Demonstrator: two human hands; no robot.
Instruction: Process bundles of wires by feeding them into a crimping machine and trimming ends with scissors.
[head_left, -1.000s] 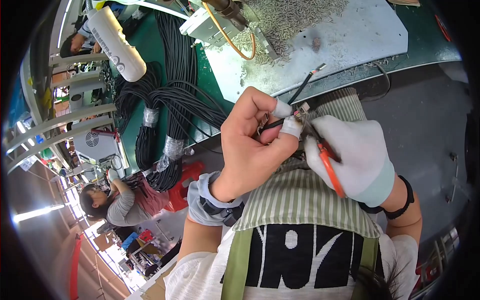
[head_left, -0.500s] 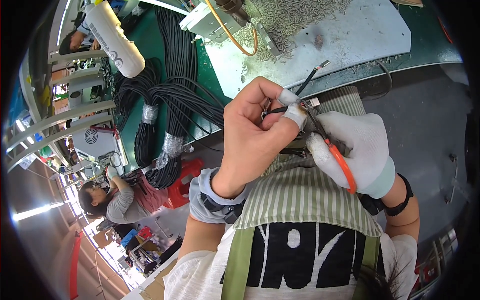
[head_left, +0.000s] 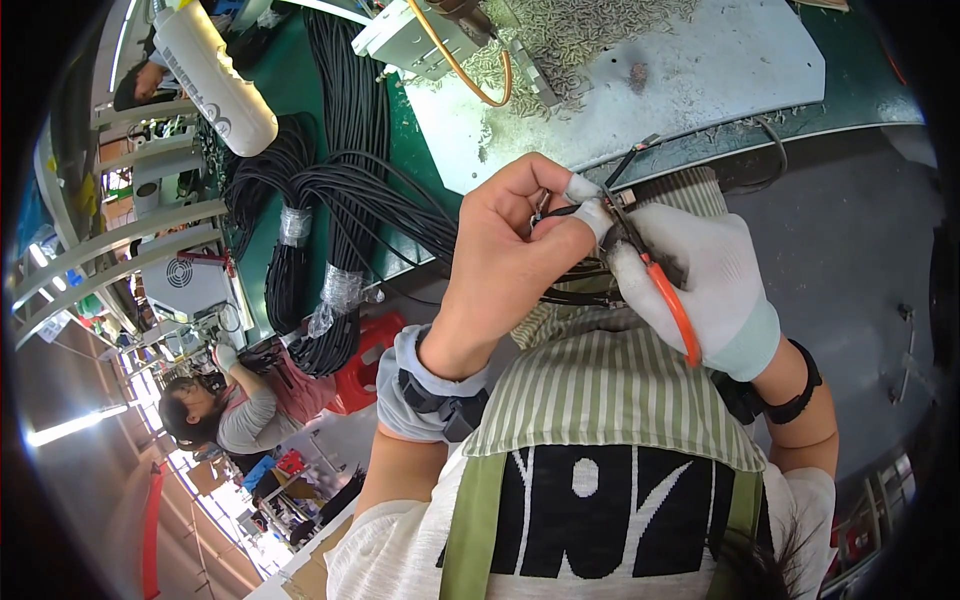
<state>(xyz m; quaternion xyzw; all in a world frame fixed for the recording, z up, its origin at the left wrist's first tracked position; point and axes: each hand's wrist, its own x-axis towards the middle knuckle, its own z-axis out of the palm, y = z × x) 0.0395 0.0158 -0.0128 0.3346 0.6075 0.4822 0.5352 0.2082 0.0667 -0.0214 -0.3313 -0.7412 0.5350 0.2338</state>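
Between the near striped apron (head_left: pixel 610 400) and the far green bench (head_left: pixel 865 90), both hands meet, raised over the lap, probably to keep the small work close to the eyes. The left hand (head_left: pixel 520 265) has its thumb and forefinger pressed together, pinching a black cable (head_left: pixel 560 211); the other fingers curl inward, likely to steady the length behind the pinch. White caps (head_left: pixel 583 188) cover those two fingertips, presumably against wear, while the rest of that hand is bare, perhaps for a better feel.

The right hand (head_left: pixel 700 270), gloved in white, closes its fingers around an orange-handled tool (head_left: pixel 670 300). The tool's dark nose points far and left, right beside the capped fingertips, apparently so that it can work just past the pinch. Whether its jaws grip anything, I cannot tell.

Just beyond the fingertips, a black lead (head_left: pixel 622 168) reaches far and right toward the bench edge; whether it belongs to the pinched cable is unclear. More leads (head_left: pixel 580 297) lie nearer, below the hands.

Far left, a bundle (head_left: pixel 350 110) sprawls across the bench, bound with clear wrap (head_left: pixel 342 288), likely against tangling. On the far white board (head_left: pixel 740 80), small pieces (head_left: pixel 620 25) lie scattered.
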